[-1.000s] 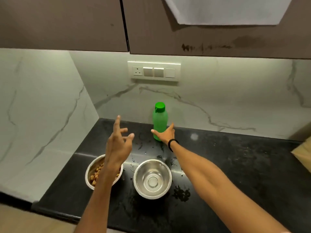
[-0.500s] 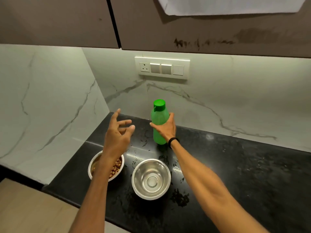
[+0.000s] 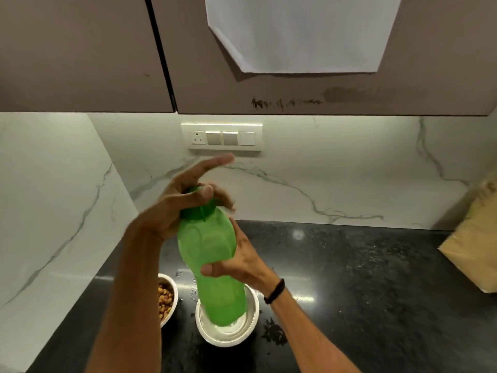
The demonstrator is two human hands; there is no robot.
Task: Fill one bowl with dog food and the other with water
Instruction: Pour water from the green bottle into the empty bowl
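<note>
While clasped by both hands, shows bottle (image 3: 212,265) upright, leaning slightly, cap (image 3: 199,211) on, nothing pouring yet. Wraps right hand (image 3: 239,262) round bottle's mid-body, thumb toward viewer, fingers behind. Clamps left hand (image 3: 183,200) on cap, thumb curled over top, index finger stretched out straight; reads, by judgement, as start of opening. Sets bottle's base directly below right hand, in line with empty bowl (image 3: 228,335); cannot tell whether base touches bowl or hangs above. Sets food bowl (image 3: 168,302), holding kibble (image 3: 164,297), under left forearm, just beside empty bowl. Leaves tan bag (image 3: 473,243) well to right of right hand. Shows droplets on counter (image 3: 349,278) around both bowls.

Hazards, as judged:
- Risks bottle twisting inside right hand during cap turn, from damp plastic and one-handed hold; could drop onto empty bowl and tip it.
- Risks spurt at cap release, from squeezing soft wall too hard.
- Risks water in kibble, from tilting toward left hand rather than straight down.
- Risks splash over rim, from pouring too high.
- Risks skidding either bowl across wet counter, from knock by base.
</note>
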